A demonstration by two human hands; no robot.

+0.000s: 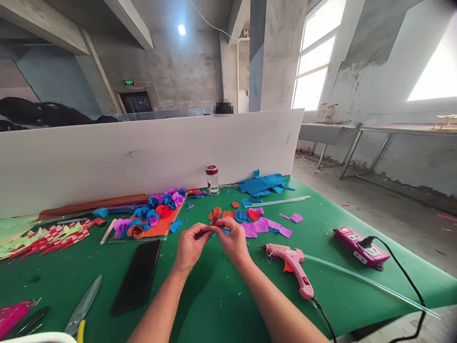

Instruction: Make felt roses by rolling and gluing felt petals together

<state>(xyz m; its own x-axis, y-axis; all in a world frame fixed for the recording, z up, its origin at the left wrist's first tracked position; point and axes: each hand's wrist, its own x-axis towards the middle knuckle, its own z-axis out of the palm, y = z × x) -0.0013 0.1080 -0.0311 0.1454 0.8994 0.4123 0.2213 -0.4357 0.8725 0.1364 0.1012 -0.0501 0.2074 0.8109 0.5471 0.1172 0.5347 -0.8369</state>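
Note:
Both hands meet over the middle of the green table. My left hand (191,247) and my right hand (233,239) are closed in a pinch, fingertips together on a small brown crepe paper piece (215,216) that stands up between them. Just beyond my fingers lie cut paper pieces: brown ones (227,214), blue and red ones, and purple squares (262,225). To the left, finished-looking paper flowers (153,212) in blue, purple, red and brown rest on an orange sheet (161,227). A pink hot glue gun (291,263) lies right of my right hand, a clear glue stick (357,277) protruding behind it.
A black phone (137,276) and scissors (84,305) lie at the left. A lidded glass jar (212,180) stands before the white board (160,152). Blue crepe paper (266,185) lies at the back, a purple power strip (361,248) with a black cable at the right.

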